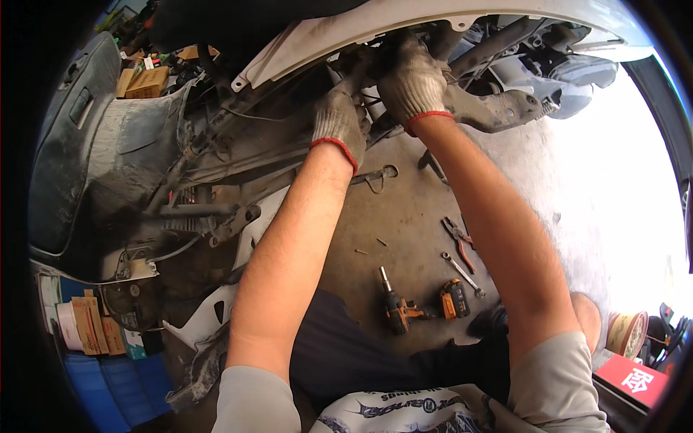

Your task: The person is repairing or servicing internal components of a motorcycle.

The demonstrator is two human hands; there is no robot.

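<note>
Both my hands wear pale knitted work gloves with red cuffs and reach up into the dark underside of a partly stripped scooter [216, 162]. My left hand [338, 121] is closed beside the frame, its fingers curled inward; what they grip is hidden. Farther up and to the right, my right hand [415, 81] presses in under a white curved body panel [325, 36]. Its fingertips disappear among dirty dark parts, so their grip cannot be seen. Just right of that glove is a grimy metal arm [498, 108] with holes at its end.
On the floor below lie a cordless driver [397, 307] with a socket, a battery pack [455, 299], a combination wrench [463, 274], pliers [458, 242] and two small bolts [382, 242]. Blue bins [119, 386] stand lower left. A red box [632, 382] sits lower right.
</note>
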